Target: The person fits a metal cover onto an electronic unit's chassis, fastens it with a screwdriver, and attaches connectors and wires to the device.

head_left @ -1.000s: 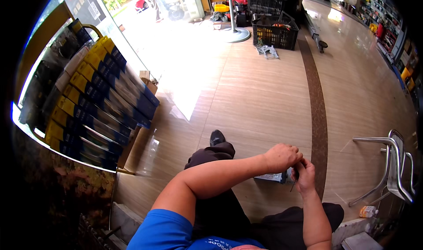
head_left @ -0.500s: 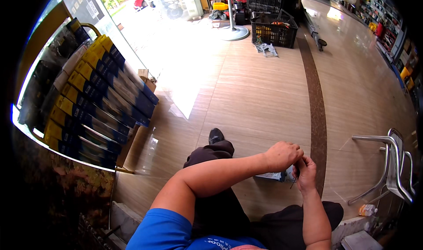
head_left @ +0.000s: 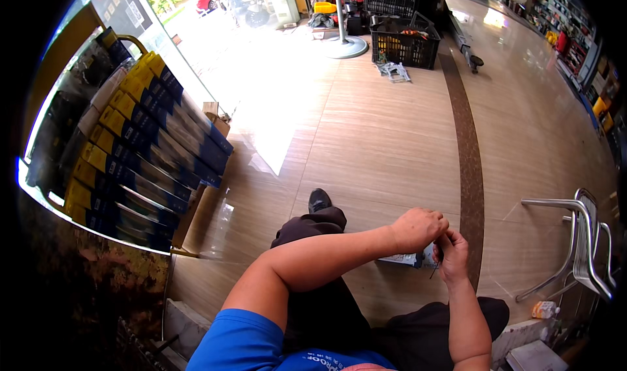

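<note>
My left hand [head_left: 418, 231] is closed, fingertips pressed against those of my right hand [head_left: 450, 257], which is also closed, around a small dark thin item [head_left: 434, 270] with a narrow end pointing down. What exactly it is, and how much my left fingers grip, is too small to tell. Below them on the tiled floor [head_left: 366, 142] lies a blue and white box [head_left: 400, 259], partly hidden by my left forearm. My shoe [head_left: 319, 200] rests on the floor to its upper left.
At left stands a rack [head_left: 130, 155] of yellow-blue packs beside a glass door. A pedestal stand [head_left: 341, 47], black crates [head_left: 403, 47], grey metal pieces [head_left: 392, 70] and a wheeled jack [head_left: 475, 61] are ahead. A steel chair [head_left: 583, 240] and bottle [head_left: 544, 310] are right, stocked shelves behind.
The scene sits slightly higher in the picture than a second ago. My hands hold nearly the same pose, joined at the fingertips, with only very small movement.
</note>
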Demonstrator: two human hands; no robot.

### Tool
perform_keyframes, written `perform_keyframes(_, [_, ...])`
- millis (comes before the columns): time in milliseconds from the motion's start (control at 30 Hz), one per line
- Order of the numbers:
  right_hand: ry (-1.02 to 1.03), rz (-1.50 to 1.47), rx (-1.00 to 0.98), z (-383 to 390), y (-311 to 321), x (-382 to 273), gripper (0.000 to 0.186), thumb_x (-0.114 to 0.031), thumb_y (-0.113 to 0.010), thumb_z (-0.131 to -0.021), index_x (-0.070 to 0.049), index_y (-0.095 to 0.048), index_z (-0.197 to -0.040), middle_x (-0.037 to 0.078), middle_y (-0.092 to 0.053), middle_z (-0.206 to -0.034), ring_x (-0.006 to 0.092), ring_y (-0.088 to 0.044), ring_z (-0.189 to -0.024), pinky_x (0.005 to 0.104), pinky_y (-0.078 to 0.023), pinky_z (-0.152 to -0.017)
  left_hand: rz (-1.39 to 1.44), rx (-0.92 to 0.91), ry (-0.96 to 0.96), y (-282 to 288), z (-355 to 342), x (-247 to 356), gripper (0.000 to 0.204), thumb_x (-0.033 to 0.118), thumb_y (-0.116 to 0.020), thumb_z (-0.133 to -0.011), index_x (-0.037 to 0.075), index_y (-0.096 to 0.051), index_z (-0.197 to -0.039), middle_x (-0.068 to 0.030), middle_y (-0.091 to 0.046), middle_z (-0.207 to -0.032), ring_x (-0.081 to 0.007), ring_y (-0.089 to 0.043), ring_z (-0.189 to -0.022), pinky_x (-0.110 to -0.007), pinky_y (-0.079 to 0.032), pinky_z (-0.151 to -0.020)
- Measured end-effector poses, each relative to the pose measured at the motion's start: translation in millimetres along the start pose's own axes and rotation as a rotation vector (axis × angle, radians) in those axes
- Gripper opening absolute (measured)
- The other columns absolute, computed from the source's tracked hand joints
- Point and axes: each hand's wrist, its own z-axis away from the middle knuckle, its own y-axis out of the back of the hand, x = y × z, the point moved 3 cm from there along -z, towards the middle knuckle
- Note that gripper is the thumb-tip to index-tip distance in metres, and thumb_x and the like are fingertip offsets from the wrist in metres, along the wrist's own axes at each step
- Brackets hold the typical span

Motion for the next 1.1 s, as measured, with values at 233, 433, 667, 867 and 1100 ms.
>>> perform_keyframes(233, [-0.015,0.009,-0.013,0.6,-0.4,-0.9,0.01,-0.014,-0.064,-0.097,-0.004,-0.064,-0.096,0.0,-0.06,-0.073,0.0059,-0.053,-0.053,0.0208,-0.041,-0.044,-0.031,-0.069,0.01,3.5,-0.5,-2.6,0.008,0.011,-0.06,-0.08,0.005,-0.059,-0.086,-0.0128,-0.064,-0.088,-0.0308,-0.067,-0.087,-0.04,-0.054,-0.077])
perform_keyframes(433, [-0.047,0.011,-0.018,1.2,-3.1,-0.2,0.01,-0.015,-0.064,-0.097,-0.005,-0.063,-0.096,0.0,-0.06,-0.074,0.0058,-0.054,-0.054,0.0208,-0.041,-0.045,-0.034,-0.076,-0.018,4.8,0.3,-4.5,0.008,0.012,-0.061,-0.08,0.005,-0.059,-0.085,-0.0127,-0.065,-0.087,-0.0312,-0.068,-0.085,-0.04,-0.054,-0.075])
perform_keyframes(667, [-0.066,0.025,-0.039,2.0,-5.4,0.3,0.01,-0.015,-0.062,-0.098,-0.006,-0.063,-0.095,-0.001,-0.06,-0.075,0.005,-0.054,-0.057,0.0204,-0.041,-0.046,-0.022,-0.082,-0.027,4.0,1.9,-7.2,0.009,0.013,-0.061,-0.081,0.005,-0.061,-0.086,-0.0127,-0.066,-0.087,-0.0306,-0.068,-0.085,-0.039,-0.054,-0.075])
perform_keyframes(867, [-0.073,0.044,-0.06,2.2,-5.8,2.4,0.01,-0.016,-0.062,-0.098,-0.007,-0.063,-0.096,-0.001,-0.06,-0.075,0.0045,-0.054,-0.058,0.0201,-0.041,-0.046,-0.035,-0.087,-0.036,1.6,3.7,-8.9,0.011,0.014,-0.061,-0.082,0.005,-0.062,-0.087,-0.0118,-0.066,-0.087,-0.0301,-0.068,-0.085,-0.039,-0.055,-0.075])
perform_keyframes(1100, [-0.089,0.076,-0.055,2.7,-6.5,3.7,0.01,-0.017,-0.062,-0.098,-0.007,-0.064,-0.097,-0.001,-0.061,-0.077,0.0047,-0.054,-0.058,0.0201,-0.041,-0.047,-0.037,-0.152,-0.026,3.0,2.7,-8.4,0.011,0.013,-0.059,-0.084,0.005,-0.063,-0.089,-0.0117,-0.067,-0.09,-0.0297,-0.068,-0.088,-0.04,-0.055,-0.076])
